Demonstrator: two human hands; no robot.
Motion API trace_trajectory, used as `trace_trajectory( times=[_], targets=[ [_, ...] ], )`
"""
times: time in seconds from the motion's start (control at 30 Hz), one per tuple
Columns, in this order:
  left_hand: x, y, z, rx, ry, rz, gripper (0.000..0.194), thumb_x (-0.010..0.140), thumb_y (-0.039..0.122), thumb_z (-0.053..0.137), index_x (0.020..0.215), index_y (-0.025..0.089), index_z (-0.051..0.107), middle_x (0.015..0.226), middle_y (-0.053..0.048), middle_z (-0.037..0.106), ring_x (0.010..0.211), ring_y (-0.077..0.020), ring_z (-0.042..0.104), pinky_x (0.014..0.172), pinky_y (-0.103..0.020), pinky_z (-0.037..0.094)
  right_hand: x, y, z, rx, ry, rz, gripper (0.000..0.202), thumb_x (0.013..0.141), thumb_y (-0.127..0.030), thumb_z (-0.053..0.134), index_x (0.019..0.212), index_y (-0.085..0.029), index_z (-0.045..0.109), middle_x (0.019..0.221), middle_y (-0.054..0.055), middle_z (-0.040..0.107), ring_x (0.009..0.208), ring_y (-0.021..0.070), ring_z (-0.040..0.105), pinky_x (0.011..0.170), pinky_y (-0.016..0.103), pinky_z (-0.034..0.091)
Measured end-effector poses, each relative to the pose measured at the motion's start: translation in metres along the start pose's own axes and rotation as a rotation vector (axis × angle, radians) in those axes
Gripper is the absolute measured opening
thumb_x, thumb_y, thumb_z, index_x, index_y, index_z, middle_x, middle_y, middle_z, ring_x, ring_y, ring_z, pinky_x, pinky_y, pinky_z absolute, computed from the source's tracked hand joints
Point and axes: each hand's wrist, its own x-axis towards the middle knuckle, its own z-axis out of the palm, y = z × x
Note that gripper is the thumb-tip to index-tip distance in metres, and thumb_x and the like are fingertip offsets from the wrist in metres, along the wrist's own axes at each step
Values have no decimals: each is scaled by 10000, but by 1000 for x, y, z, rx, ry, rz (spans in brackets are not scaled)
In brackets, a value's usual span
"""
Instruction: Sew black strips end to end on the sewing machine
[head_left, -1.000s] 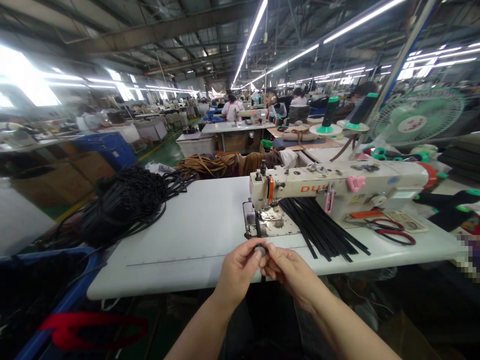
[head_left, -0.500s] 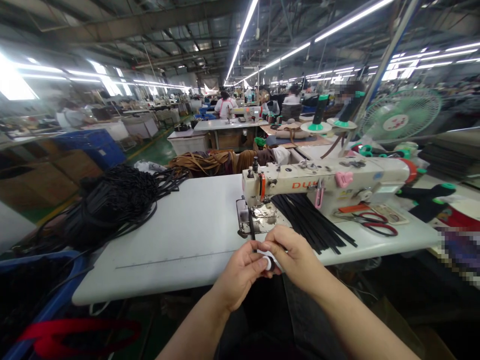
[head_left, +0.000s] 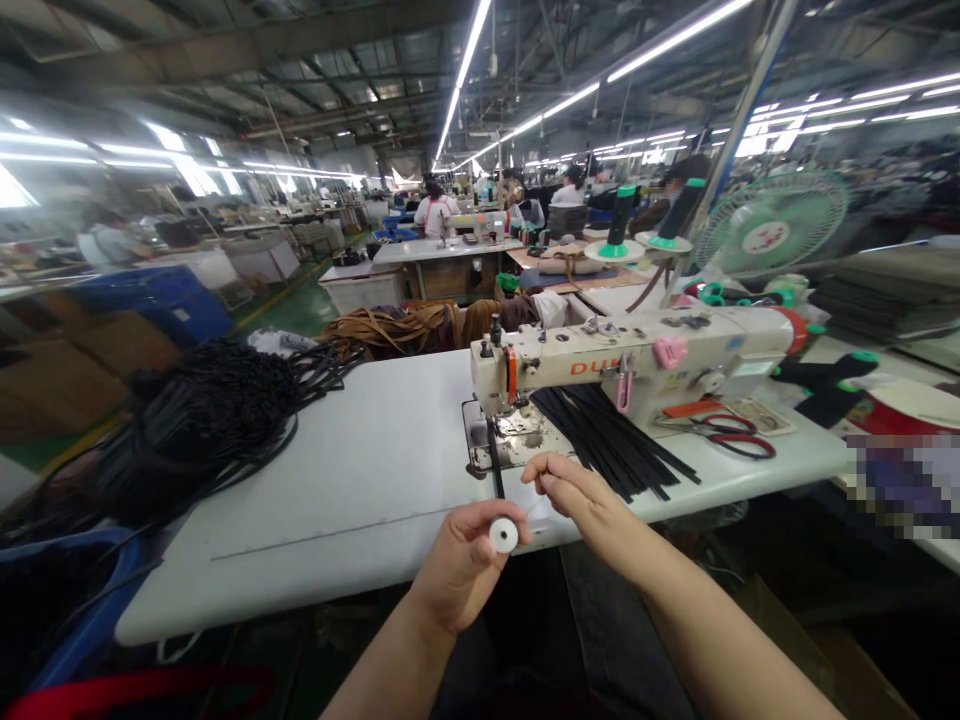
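Observation:
A small white round spool [head_left: 503, 536] is pinched in my left hand [head_left: 466, 562], its flat face towards me, over the table's front edge. My right hand [head_left: 574, 492] is to the right and slightly higher, its thumb and fingers pinched on what looks like a thin thread running to the spool. Just beyond my hands stands the white sewing machine [head_left: 551, 362]. A black strap [head_left: 496, 462] lies under its needle area and comes down towards my left hand. Several black strips [head_left: 615, 445] fan out on the table right of the needle plate.
On the white table [head_left: 360, 450], red-handled scissors [head_left: 739, 437] lie at right. A black strap pile [head_left: 202, 420] is at left, above a blue bin [head_left: 124, 560]. Thread cones [head_left: 620, 222] and a green fan [head_left: 769, 230] stand behind the machine. People sit farther back.
My hands have moved apart, the right one up and away from the spool. The spool now shows its white face in my left hand. The whole view has shifted slightly.

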Motion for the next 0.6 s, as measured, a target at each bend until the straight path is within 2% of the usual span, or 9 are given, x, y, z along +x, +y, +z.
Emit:
trace_trajectory(
  times=[0.1,0.17,0.27,0.33,0.4,0.43,0.5,0.6],
  targets=[
    [-1,-1,-4,64,-95,60,452,709,593,874,938,207,816,775,-50,687,827,-169,557,803,-297,412,2,9,-1,-21,32,38,184,978,-332,460,1048,-223,591,879,16,608,730,175,536,707,311,437],
    [-2,-2,-6,96,-135,101,425,702,597,875,927,241,819,754,-55,700,984,-224,579,919,-339,411,5,15,-1,-45,79,66,153,952,-320,527,1065,-226,569,830,1,616,715,176,558,703,309,446],
    [-5,-2,-11,75,-233,124,398,657,620,886,885,300,827,662,-55,705,1266,-300,545,1122,-428,328,9,17,-6,-80,109,70,116,929,-305,583,1018,-230,580,707,-36,580,673,175,572,674,295,438],
    [-9,-3,-16,29,-365,46,400,624,648,883,812,298,833,568,-59,675,1164,-320,640,1063,-438,401,13,13,-16,-104,122,38,102,939,-310,573,980,-225,612,677,-39,578,651,170,569,660,289,436],
    [-14,-5,-22,-11,-468,-118,445,590,670,880,773,267,839,557,-76,676,852,-295,723,828,-386,504,18,8,-32,-143,170,-18,141,951,-328,558,970,-222,649,698,-25,606,661,170,575,667,289,448],
    [-17,-6,-26,-11,-483,-207,487,573,683,879,780,244,842,588,-90,692,714,-267,711,716,-356,503,21,6,-43,-179,214,-56,162,951,-341,562,969,-222,670,733,-11,631,690,175,590,687,293,461],
    [-23,-9,-35,46,-444,-330,587,546,706,878,835,197,844,668,-119,719,599,-224,668,602,-312,467,29,2,-67,-293,341,-141,186,935,-362,595,966,-223,713,836,25,676,780,196,625,748,313,487],
    [-31,-14,-51,205,-315,-373,655,572,703,878,906,142,827,764,-135,731,655,-198,660,618,-276,452,47,0,-106,-545,541,-220,189,904,-350,644,968,-222,767,854,50,686,841,231,646,794,348,510]
  ],
)
